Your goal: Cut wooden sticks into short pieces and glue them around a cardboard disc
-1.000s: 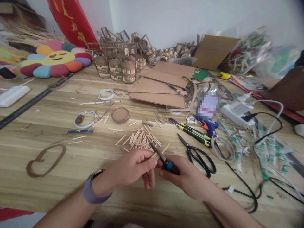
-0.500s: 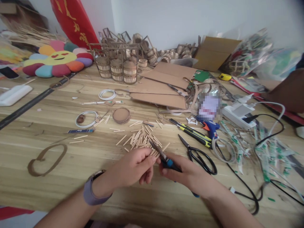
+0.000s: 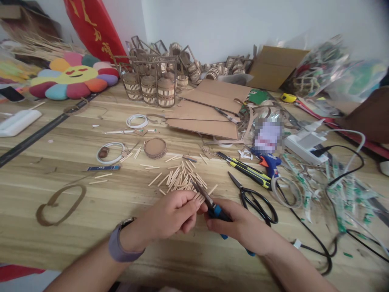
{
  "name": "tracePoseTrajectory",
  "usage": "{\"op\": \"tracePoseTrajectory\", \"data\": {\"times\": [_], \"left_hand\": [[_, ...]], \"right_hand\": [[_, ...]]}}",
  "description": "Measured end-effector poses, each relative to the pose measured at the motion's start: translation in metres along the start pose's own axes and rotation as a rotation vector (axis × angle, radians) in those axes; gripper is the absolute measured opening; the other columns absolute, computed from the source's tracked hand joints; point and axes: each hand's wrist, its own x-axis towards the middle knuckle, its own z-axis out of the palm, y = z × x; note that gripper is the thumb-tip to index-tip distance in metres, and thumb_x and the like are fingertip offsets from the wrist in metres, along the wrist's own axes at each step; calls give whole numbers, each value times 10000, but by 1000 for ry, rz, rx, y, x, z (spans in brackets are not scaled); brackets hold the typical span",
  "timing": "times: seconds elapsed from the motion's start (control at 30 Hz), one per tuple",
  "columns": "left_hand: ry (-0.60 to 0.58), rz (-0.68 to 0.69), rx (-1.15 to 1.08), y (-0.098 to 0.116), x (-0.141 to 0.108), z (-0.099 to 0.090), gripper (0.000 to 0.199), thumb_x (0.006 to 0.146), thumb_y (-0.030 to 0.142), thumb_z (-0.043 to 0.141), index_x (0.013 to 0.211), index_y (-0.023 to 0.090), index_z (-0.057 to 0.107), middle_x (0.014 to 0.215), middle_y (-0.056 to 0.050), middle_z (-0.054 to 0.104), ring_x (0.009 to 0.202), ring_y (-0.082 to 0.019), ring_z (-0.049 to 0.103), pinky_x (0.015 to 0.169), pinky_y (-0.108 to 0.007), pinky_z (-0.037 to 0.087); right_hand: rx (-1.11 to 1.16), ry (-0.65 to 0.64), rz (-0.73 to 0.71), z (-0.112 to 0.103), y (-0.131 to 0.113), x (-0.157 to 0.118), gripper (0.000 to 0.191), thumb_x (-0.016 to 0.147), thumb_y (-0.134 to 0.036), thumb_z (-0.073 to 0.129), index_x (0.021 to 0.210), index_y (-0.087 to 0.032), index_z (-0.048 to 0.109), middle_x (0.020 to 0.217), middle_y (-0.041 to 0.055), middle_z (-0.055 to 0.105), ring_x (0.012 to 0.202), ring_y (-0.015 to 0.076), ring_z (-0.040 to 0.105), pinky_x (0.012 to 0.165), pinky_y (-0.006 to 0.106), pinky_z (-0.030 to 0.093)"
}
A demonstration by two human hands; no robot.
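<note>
Closely pinching thin sticks (image 3: 199,197) in left hand (image 3: 173,213), just nearside of stick pile (image 3: 181,175) | gripping blue-and-black cutters (image 3: 218,211) in right hand (image 3: 235,221), right-nearside of stick pile | probably light, stiff, snappable; best held flat, mid-length, clear of cutters

Table (image 3: 115,196): pale grained wood, smooth, faint sheen.
Sticks (image 3: 182,176): pale wood, matt, near 6 o'clock.
Cutters (image 3: 217,211): dull grey metal blades, black-and-blue grips, plastic-looking, at 5 o'clock.
Scissors (image 3: 257,204): dark metal blades, smooth black handles, at 4 o'clock.
Power strip (image 3: 304,148): smooth white plastic, at 3 o'clock.
Bags (image 3: 322,67): clear, glossy plastic film, at 2 o'clock.
Cardboard (image 3: 203,108): flat, matt brown, at 12 o'clock.
Baskets (image 3: 148,90): matt, ribbed, wood-like, at 11 o'clock.
Cushion (image 3: 77,76): soft-looking cloth, at 10 o'clock.
</note>
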Motion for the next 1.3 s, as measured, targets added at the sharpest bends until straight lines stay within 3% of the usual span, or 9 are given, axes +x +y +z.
{"op": "tracePoseTrajectory", "data": {"times": [0.13, 0.37, 0.53, 0.77, 0.97, 1.3], "left_hand": [[22, 57, 56, -1, 0, 0, 418, 948, 551, 377, 840, 176, 527, 510, 78, 433, 441, -78, 319, 469, -211, 281], [61, 75, 122, 2, -2, 1, 386, 949, 505, 390, 743, 191, 480, 516, 71, 437, 454, -82, 339, 491, -217, 292], [86, 76, 95, -1, 1, -2, 417, 937, 549, 400, 834, 171, 543, 520, 76, 430, 460, -84, 325, 484, -216, 275], [121, 90, 64, -4, 3, -2, 399, 934, 537, 435, 760, 182, 489, 512, 70, 450, 460, -76, 327, 475, -204, 260], [147, 83, 88, -4, 3, 0, 344, 941, 471, 444, 744, 190, 468, 494, 73, 447, 455, -79, 343, 459, -207, 248], [178, 61, 117, -1, 3, 3, 305, 934, 441, 432, 747, 200, 454, 496, 79, 409, 452, -85, 338, 440, -207, 238]], "right_hand": [[-32, 48, -33, 4, 3, 2, 70, 761, -162, 558, 792, -199, 507, 686, -48, 418, 621, 105, 370, 568, 215, 332], [-92, 102, -62, 9, 4, 2, 46, 810, -227, 550, 791, -189, 532, 679, -41, 433, 633, 116, 363, 591, 232, 329], [-85, 134, -74, 9, 2, 5, 49, 816, -233, 541, 816, -188, 559, 679, -40, 449, 626, 115, 381, 580, 227, 339], [59, 73, 13, 4, -6, 1, 263, 801, -333, 569, 988, -160, 635, 744, 1, 572, 678, 142, 485, 590, 246, 410], [164, 55, 100, 5, -6, 0, 214, 752, -377, 590, 837, -181, 588, 733, 4, 569, 688, 151, 493, 584, 252, 397], [147, 75, 76, 6, -5, 1, 169, 754, -346, 586, 810, -188, 571, 743, 1, 560, 717, 160, 506, 621, 262, 408]]}}
